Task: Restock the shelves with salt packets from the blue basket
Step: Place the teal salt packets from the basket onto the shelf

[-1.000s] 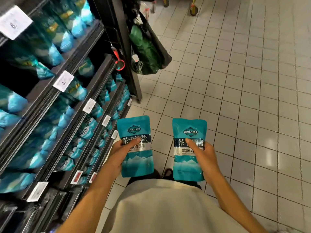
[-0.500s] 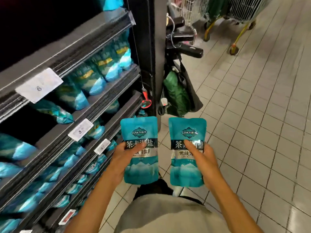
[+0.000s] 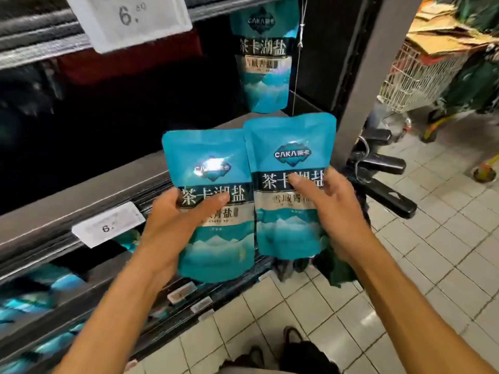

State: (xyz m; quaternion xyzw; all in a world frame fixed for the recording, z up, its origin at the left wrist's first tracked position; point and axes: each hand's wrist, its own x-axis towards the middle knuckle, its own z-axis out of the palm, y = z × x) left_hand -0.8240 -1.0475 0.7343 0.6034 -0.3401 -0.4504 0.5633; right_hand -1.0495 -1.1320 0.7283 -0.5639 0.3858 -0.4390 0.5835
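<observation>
Two teal salt packets held up mid-frame, side by side, edges touching or slightly overlapping, both upright with labels facing the camera. Left hand (image 3: 172, 225) grasps the left packet (image 3: 213, 211), thumb across the front at the label band, fingers behind. Right hand (image 3: 332, 209) grasps the right packet (image 3: 291, 184), thumb on the front over the printed characters, fingers wrapped around its right edge. Right packet sits a little higher than the left one.

Shelf (image 3: 81, 206) runs along the left side of the frame, grey edge, dark inside. A third packet (image 3: 263, 60) stands upright on it at upper centre, just behind and above the two held ones. Price tag (image 3: 108, 225) on the shelf edge left of the left hand; bigger tag (image 3: 129, 20) at top left on the shelf above. More teal packets blurred on lower shelves, bottom left.

Grey post (image 3: 364, 76) right of the shelf. Black handles (image 3: 383, 179) stick out beside it, just right of the right hand. Wire cart (image 3: 421, 74) with cardboard at upper right. White tile floor (image 3: 405, 279) lower right. Shoes (image 3: 291, 336) at bottom centre. Blue basket not in view.
</observation>
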